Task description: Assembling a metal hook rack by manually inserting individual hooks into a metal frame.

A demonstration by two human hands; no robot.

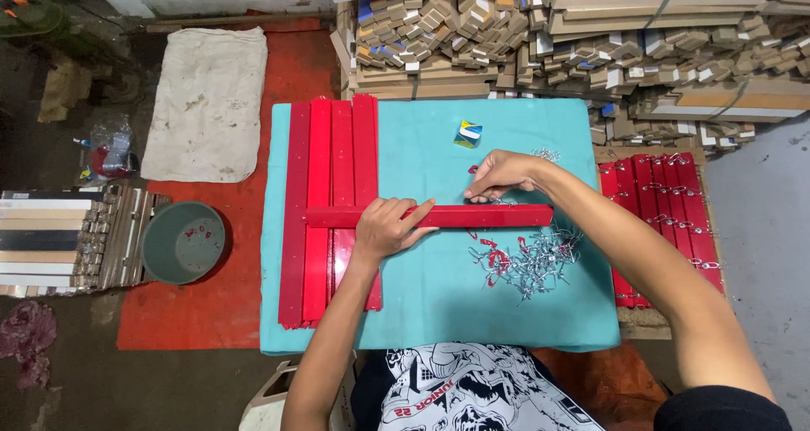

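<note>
A long red moulding strip [481, 216] lies crosswise on a teal-covered work table [422, 313]. My left hand [390, 227] presses flat on the strip near its middle. My right hand [499, 175] is bunched at the strip's far edge, fingertips pinched on something small that I cannot make out. Several more red strips [329, 169] lie side by side under the crosswise strip's left end. A heap of small metal hook hangers [531, 258] lies just below the strip, to the right.
A small blue, yellow and white box [467, 133] sits on the table's far side. Red strips with fitted hangers [666, 212] are stacked at right. Bundled frame mouldings [574, 43] are piled behind. A grey bucket [182, 242] and striped strips [59, 241] stand at left.
</note>
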